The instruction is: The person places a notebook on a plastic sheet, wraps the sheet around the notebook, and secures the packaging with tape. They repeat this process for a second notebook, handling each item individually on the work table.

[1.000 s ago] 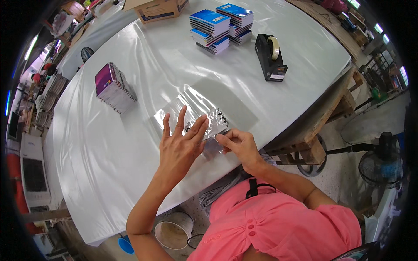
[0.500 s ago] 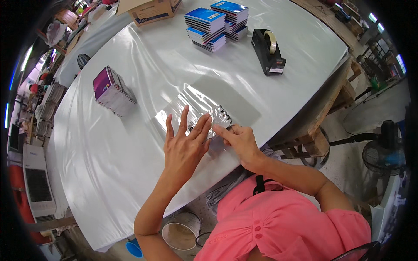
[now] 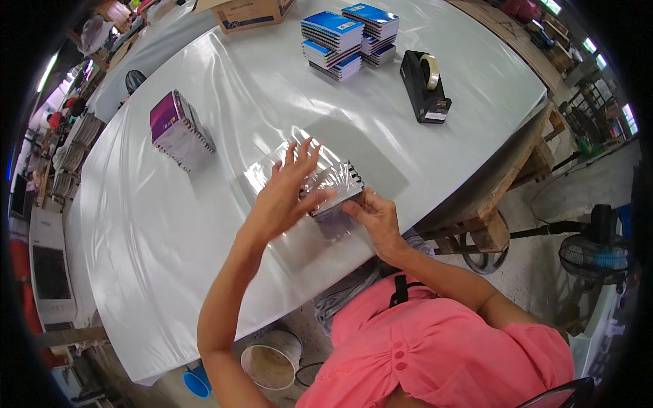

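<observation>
A small bundle of spiral notebooks [image 3: 333,180] lies on the table under shiny clear plastic film [image 3: 262,170], its black coil edge toward the right. My left hand [image 3: 286,187] is over its left side, fingers spread and raised, with the thumb resting on the film on top. At the near right corner, my right hand [image 3: 375,216] grips the wrapped bundle, thumb in front and fingers partly hidden behind it. Loose film spreads out to the left, beneath my left hand.
A purple-covered notebook stack [image 3: 182,132] stands at left. Blue notebook stacks [image 3: 333,41] and a black tape dispenser [image 3: 425,88] stand farther back, with a cardboard box [image 3: 252,13] at the far edge. Below the table's near edge are a white bucket [image 3: 272,360] and a blue container [image 3: 197,382].
My left hand has turned and lifted its fingers off the bundle's top, leaving the thumb on it. My right hand stays at the near right corner, slightly lower. The view has shifted a little.
</observation>
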`<move>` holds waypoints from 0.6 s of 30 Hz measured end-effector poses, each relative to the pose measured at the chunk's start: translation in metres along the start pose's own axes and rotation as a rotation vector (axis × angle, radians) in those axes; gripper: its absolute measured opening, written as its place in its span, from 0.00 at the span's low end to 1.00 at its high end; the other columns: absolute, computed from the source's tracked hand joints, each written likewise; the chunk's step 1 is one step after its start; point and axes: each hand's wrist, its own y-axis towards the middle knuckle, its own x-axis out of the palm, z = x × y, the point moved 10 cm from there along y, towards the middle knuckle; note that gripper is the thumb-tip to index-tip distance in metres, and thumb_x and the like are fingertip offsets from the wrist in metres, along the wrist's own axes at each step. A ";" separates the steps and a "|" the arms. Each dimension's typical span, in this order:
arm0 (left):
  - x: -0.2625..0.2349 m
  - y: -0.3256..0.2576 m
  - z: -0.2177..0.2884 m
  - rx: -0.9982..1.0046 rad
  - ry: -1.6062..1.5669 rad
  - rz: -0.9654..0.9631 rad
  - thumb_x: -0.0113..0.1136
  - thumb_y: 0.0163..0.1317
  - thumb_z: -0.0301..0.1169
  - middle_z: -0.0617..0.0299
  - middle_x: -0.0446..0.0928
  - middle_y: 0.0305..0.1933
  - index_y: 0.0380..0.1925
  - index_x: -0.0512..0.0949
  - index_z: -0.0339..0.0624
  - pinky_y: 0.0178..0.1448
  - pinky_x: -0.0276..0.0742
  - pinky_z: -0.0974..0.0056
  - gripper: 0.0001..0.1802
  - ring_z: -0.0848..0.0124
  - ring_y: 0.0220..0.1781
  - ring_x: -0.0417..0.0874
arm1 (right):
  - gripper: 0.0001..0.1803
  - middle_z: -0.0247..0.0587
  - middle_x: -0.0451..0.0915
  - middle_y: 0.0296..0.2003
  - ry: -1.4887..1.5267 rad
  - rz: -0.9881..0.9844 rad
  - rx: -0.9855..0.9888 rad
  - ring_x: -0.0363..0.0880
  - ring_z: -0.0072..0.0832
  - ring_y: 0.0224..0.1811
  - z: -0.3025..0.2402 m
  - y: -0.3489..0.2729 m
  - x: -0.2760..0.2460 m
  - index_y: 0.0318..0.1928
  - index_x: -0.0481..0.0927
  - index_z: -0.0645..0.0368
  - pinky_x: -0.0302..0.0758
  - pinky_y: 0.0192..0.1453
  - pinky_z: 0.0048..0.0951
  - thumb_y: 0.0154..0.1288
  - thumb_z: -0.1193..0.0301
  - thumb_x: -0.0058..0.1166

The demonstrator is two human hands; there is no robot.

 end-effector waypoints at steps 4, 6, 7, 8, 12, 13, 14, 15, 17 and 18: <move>0.055 0.012 -0.046 -0.399 -0.567 -0.443 0.47 0.71 0.54 0.49 0.76 0.60 0.48 0.76 0.26 0.46 0.74 0.60 0.34 0.62 0.39 0.81 | 0.15 0.33 0.77 0.24 -0.256 0.016 -0.052 0.73 0.18 0.26 -0.018 0.006 0.002 0.29 0.81 0.65 0.71 0.32 0.24 0.62 0.64 0.64; 0.060 0.014 -0.044 -0.383 -0.654 -0.454 0.44 0.71 0.55 0.53 0.74 0.63 0.45 0.76 0.23 0.43 0.74 0.59 0.36 0.66 0.37 0.79 | 0.20 0.36 0.78 0.21 -0.428 0.012 -0.021 0.76 0.21 0.24 -0.024 0.010 -0.005 0.26 0.82 0.66 0.72 0.30 0.28 0.63 0.59 0.63; 0.063 0.014 -0.045 -0.397 -0.687 -0.480 0.44 0.72 0.55 0.56 0.73 0.65 0.44 0.76 0.22 0.42 0.74 0.59 0.36 0.67 0.36 0.78 | 0.25 0.41 0.78 0.19 -0.649 -0.068 0.062 0.78 0.30 0.22 -0.016 0.012 -0.004 0.24 0.82 0.65 0.73 0.31 0.32 0.63 0.53 0.60; 0.065 0.017 -0.042 -0.410 -0.720 -0.507 0.43 0.72 0.55 0.58 0.72 0.66 0.43 0.76 0.21 0.41 0.73 0.59 0.37 0.68 0.35 0.78 | 0.31 0.47 0.79 0.16 -0.870 -0.151 0.146 0.80 0.38 0.21 -0.008 0.012 -0.005 0.22 0.82 0.65 0.75 0.31 0.37 0.63 0.46 0.57; 0.058 0.022 -0.025 -0.268 -0.538 -0.561 0.57 0.61 0.60 0.49 0.76 0.59 0.59 0.65 0.24 0.45 0.75 0.60 0.46 0.60 0.43 0.82 | 0.27 0.47 0.79 0.17 -0.985 -0.154 0.016 0.82 0.35 0.22 -0.005 0.024 -0.009 0.22 0.84 0.64 0.75 0.32 0.35 0.63 0.49 0.57; 0.061 0.020 -0.017 -0.186 -0.365 -0.652 0.63 0.55 0.61 0.45 0.77 0.56 0.65 0.59 0.26 0.47 0.75 0.59 0.54 0.56 0.47 0.83 | 0.25 0.47 0.80 0.18 -1.000 -0.175 -0.007 0.81 0.38 0.22 -0.005 0.025 -0.011 0.23 0.84 0.63 0.75 0.32 0.36 0.61 0.52 0.59; 0.056 0.020 -0.016 -0.242 -0.292 -0.586 0.71 0.40 0.65 0.43 0.78 0.47 0.72 0.48 0.39 0.55 0.73 0.53 0.67 0.53 0.49 0.81 | 0.22 0.46 0.80 0.19 -1.013 -0.196 -0.034 0.81 0.41 0.23 -0.006 0.028 -0.010 0.25 0.84 0.62 0.75 0.32 0.37 0.60 0.54 0.60; 0.051 0.022 -0.010 -0.183 -0.089 -0.471 0.72 0.41 0.61 0.42 0.76 0.52 0.71 0.50 0.38 0.61 0.69 0.49 0.65 0.50 0.53 0.79 | 0.22 0.46 0.80 0.19 -1.006 -0.203 -0.048 0.81 0.41 0.23 -0.005 0.030 -0.010 0.25 0.84 0.62 0.75 0.32 0.37 0.60 0.54 0.60; 0.045 0.019 0.000 -0.197 0.136 -0.327 0.71 0.45 0.51 0.42 0.68 0.64 0.69 0.51 0.34 0.74 0.53 0.40 0.58 0.48 0.64 0.72 | 0.21 0.55 0.81 0.26 -1.049 -0.351 -0.143 0.81 0.51 0.33 -0.003 0.026 0.005 0.28 0.85 0.62 0.76 0.40 0.44 0.59 0.54 0.57; 0.041 0.016 0.001 -0.214 0.130 -0.369 0.69 0.46 0.47 0.41 0.66 0.66 0.69 0.50 0.33 0.73 0.55 0.41 0.56 0.49 0.63 0.73 | 0.21 0.55 0.81 0.26 -1.037 -0.373 -0.174 0.81 0.51 0.33 -0.008 0.027 0.008 0.28 0.85 0.62 0.76 0.40 0.44 0.59 0.54 0.57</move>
